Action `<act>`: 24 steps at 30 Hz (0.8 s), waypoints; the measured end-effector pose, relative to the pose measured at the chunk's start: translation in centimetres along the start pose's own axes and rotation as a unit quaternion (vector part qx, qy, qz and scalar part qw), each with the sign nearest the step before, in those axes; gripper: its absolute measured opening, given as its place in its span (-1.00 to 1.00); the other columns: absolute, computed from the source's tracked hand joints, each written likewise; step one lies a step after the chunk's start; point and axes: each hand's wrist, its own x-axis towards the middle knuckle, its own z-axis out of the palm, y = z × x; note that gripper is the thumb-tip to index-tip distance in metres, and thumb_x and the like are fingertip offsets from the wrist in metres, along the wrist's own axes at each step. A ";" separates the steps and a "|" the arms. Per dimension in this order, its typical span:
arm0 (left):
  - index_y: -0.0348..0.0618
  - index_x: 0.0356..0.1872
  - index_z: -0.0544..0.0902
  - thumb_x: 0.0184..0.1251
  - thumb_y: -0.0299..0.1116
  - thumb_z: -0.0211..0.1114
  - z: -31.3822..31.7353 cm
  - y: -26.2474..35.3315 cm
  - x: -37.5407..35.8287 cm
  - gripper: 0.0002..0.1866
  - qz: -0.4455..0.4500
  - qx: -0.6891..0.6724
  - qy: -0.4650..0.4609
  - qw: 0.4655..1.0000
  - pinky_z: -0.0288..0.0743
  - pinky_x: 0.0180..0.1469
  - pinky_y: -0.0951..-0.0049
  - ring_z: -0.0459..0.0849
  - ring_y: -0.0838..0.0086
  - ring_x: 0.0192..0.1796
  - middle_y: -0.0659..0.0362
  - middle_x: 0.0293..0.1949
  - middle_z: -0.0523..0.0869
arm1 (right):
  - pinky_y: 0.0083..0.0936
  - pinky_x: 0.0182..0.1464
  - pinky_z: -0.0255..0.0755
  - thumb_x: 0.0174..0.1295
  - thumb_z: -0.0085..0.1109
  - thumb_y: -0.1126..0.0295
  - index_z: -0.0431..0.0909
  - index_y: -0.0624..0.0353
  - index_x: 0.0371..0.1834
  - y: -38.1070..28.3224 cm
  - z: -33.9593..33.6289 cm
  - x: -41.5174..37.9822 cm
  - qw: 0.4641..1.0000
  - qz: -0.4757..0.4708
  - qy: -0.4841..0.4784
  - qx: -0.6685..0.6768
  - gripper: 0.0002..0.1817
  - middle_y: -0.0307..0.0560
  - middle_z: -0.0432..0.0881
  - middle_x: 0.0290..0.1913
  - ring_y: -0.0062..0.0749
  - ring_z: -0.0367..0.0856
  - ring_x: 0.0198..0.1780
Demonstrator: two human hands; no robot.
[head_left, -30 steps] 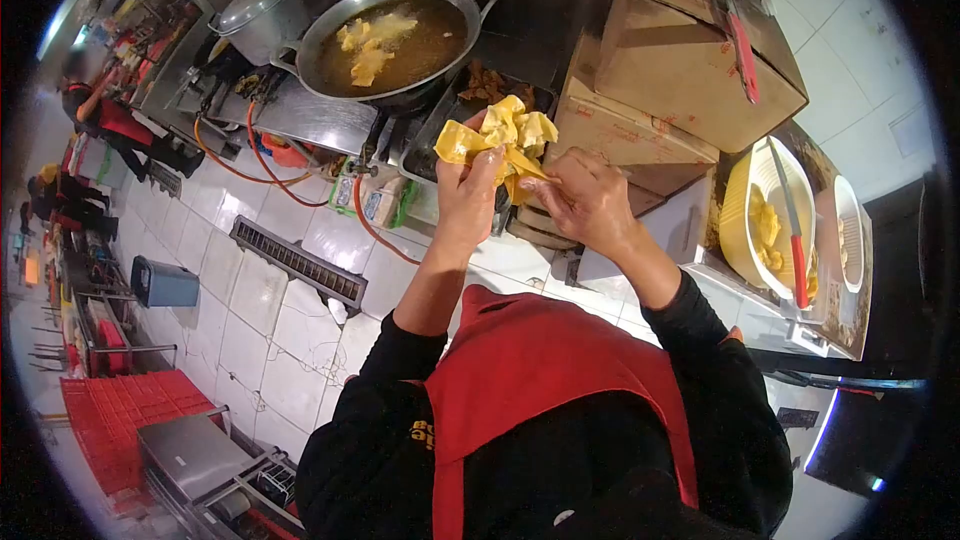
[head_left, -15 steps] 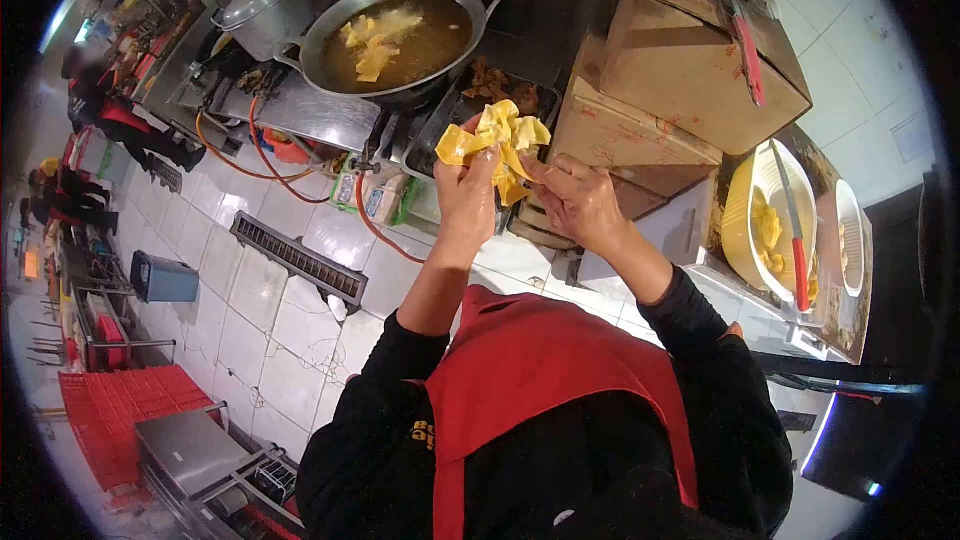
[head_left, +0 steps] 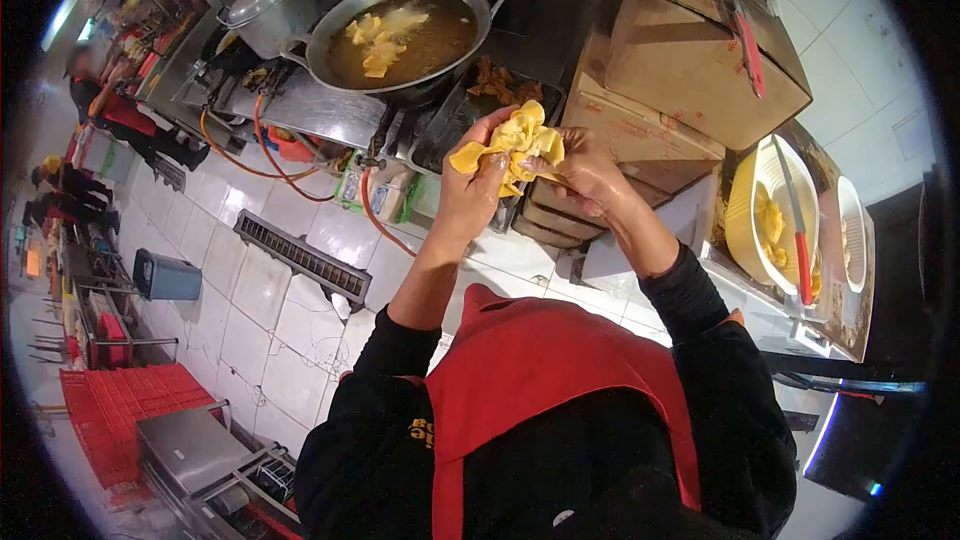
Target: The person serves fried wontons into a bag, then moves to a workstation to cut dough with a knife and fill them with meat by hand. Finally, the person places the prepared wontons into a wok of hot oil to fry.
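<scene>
A clump of yellow wontons (head_left: 527, 136) with ruffled, folded wrappers is held between my two hands, in front of the wok. My left hand (head_left: 474, 188) grips it from the left, thumb pressed against the dough. From the other side, the fingers of my right hand (head_left: 590, 172) close on its right edge; part of the grip is hidden. Beyond them a large wok (head_left: 318, 62) holds brownish oil, where several yellow pieces (head_left: 378, 42) float amid pale foam. A dark tray (head_left: 432, 143) with brown fried scraps (head_left: 500, 83) lies just behind my hands.
Cardboard boxes (head_left: 700, 45) are stacked at right, with a red-handled tool (head_left: 748, 55) on top. Beside them, a yellow basin (head_left: 742, 225) holds more wontons, with a red-handled knife (head_left: 803, 260) across it. A lidded pot (head_left: 278, 25) stands left. Another person (head_left: 125, 110) is far left.
My right hand has turned and closed in on the wontons, which are now bunched tighter between both hands. The person at far left has shifted posture.
</scene>
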 end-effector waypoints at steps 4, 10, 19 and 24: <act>-0.36 0.06 0.37 0.17 -0.64 -0.06 -1.2 0.6 -0.2 -0.63 -0.050 -0.030 -0.025 0.998 0.32 0.05 0.62 0.47 0.59 -0.02 0.13 -0.04 0.51 | -0.54 -0.64 0.28 -0.13 0.39 0.33 0.58 0.28 -0.42 3.1 0.5 1.9 0.952 -0.235 0.106 -0.164 -0.72 -0.29 0.52 -0.67 -0.60 0.38 -0.71; -0.35 0.08 0.34 0.11 -0.62 0.12 -2.7 1.1 -1.0 -0.56 -0.099 0.036 -0.034 0.994 0.32 0.08 0.54 0.46 0.53 0.02 0.11 -0.02 0.49 | -0.51 -0.55 0.32 -0.19 0.42 0.33 0.51 0.28 -0.58 1.5 1.0 1.5 0.866 -0.281 0.137 -0.391 -0.71 -0.17 0.50 -0.66 -0.63 0.42 -0.61; -0.35 0.10 0.34 0.12 -0.62 0.11 -5.1 0.5 -2.0 -0.55 -0.125 -0.172 0.012 0.977 0.34 0.10 0.50 0.48 0.48 0.03 0.12 -0.01 0.50 | -0.67 -0.14 0.36 -0.19 0.45 0.30 0.44 0.23 -0.11 4.1 1.8 4.5 0.967 -0.219 -0.116 -0.055 -0.45 -0.27 0.52 -0.23 -0.64 0.44 -0.23; -0.37 0.11 0.34 0.10 -0.64 0.10 -5.0 -0.5 -1.8 -0.53 -0.121 -0.110 -0.006 0.986 0.35 0.09 0.53 0.49 0.49 0.02 0.10 0.02 0.50 | -0.58 -0.19 0.39 -0.14 0.41 0.17 0.50 0.31 -0.19 1.4 2.6 2.5 0.969 -0.112 -0.164 -0.144 -0.48 -0.17 0.59 -0.31 -0.57 0.50 -0.29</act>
